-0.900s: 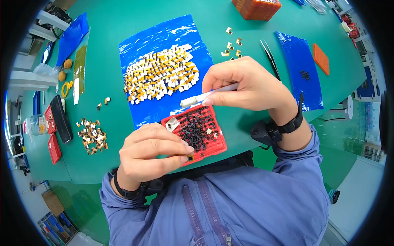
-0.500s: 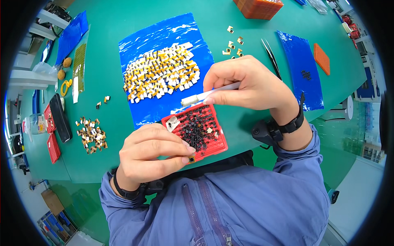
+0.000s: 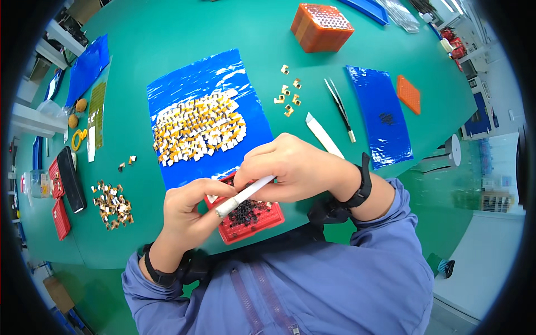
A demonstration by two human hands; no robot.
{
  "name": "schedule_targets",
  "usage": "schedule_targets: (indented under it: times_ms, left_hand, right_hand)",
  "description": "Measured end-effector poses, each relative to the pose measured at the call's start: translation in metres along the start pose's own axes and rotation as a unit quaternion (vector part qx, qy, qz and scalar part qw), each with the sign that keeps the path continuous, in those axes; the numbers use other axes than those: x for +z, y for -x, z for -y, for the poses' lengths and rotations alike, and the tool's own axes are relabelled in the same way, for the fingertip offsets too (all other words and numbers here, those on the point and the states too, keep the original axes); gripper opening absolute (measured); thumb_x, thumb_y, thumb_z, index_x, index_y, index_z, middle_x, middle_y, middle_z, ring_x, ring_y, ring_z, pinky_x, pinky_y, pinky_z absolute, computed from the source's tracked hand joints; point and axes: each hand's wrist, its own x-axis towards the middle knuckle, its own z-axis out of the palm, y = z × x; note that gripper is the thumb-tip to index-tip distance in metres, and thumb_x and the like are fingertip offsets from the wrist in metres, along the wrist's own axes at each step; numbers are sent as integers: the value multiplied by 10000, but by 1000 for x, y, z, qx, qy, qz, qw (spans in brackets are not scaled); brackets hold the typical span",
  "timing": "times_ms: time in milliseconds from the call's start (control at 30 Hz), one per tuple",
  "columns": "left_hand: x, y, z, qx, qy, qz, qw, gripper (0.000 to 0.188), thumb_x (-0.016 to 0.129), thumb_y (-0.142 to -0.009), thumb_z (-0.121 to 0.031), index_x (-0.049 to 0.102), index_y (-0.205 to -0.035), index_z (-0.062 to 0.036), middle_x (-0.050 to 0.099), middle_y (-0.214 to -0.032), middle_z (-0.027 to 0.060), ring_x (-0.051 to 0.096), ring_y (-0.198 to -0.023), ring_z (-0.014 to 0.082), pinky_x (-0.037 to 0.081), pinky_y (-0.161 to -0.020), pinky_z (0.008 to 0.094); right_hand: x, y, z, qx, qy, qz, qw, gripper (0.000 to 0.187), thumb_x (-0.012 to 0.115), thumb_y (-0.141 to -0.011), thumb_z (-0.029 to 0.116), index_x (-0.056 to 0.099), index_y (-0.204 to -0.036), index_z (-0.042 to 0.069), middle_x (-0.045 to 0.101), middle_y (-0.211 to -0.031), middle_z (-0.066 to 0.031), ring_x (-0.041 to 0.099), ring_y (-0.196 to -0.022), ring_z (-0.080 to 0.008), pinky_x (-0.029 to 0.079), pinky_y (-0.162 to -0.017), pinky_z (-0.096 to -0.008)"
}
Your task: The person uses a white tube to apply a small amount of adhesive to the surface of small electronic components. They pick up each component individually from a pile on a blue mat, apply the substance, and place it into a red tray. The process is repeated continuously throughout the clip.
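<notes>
My right hand [image 3: 293,167] is closed round a white pen-like stick [image 3: 245,195]. The stick's whitish blunt end slants down to the left, just over my left thumb. Beside it, my left hand [image 3: 187,215] has thumb and index finger bent toward each other. Whatever lies between those fingertips is hidden behind the stick and the right hand. Both hands are above a red tray [image 3: 255,233] of small black parts, covering its far side. Beyond the tray, a blue sheet [image 3: 190,67] carries many small white-and-gold pieces [image 3: 201,128].
Loose gold pieces [image 3: 111,205] lie at left, others [image 3: 288,90] at far centre. To the right are a white strip [image 3: 322,134], tweezers [image 3: 339,109], a blue sheet [image 3: 379,139] with black parts and an orange plate [image 3: 408,95]. An orange stack [image 3: 319,33] stands at the back.
My hands have come together over the tray, and the stick has swung down toward the left thumb. The small gold part seen at my left fingertips is now hidden. The view has shifted.
</notes>
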Motion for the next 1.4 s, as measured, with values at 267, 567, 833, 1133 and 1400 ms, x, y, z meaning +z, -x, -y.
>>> schedule_targets:
  times_ms: [267,567,833,1133,1400]
  left_hand:
    - [-2,-3,-4,11,14,-45,999,147,648,-786,44,640,-932,23,661,-922,96,623,-838,136,483,-748,254]
    - [-40,12,-12,82,-62,-186,977,135,674,-772,19,647,-904,16,661,-867,81,604,-816,133,460,-744,253]
    - [-155,79,-2,-108,-407,-240,875,220,683,-783,-125,640,-953,8,636,-933,120,603,-891,222,461,-802,321]
    - [-162,62,27,-150,-499,-153,840,146,683,-769,-132,618,-850,-29,547,-837,104,546,-848,250,443,-754,352]
    - [-144,58,4,-179,-427,-191,865,87,615,-820,-47,536,-851,-29,551,-802,102,552,-740,223,451,-683,304]
  right_hand:
    - [-60,7,-38,174,216,-207,938,99,644,-755,62,672,-839,17,609,-664,-71,549,-574,-101,435,-526,-251]
    - [-84,19,-71,289,363,-214,860,134,652,-720,167,658,-796,57,631,-732,-162,619,-702,-333,490,-629,-396]
    - [-80,13,-52,317,314,-179,877,183,673,-720,132,636,-851,9,546,-622,-81,517,-566,-167,408,-540,-309]
    - [-74,6,-34,287,238,-180,910,162,672,-783,127,599,-779,-18,539,-615,-44,475,-555,-87,383,-521,-255]
    - [-55,2,-11,210,131,-136,959,147,679,-804,139,620,-814,5,505,-602,1,453,-548,-49,363,-491,-232]
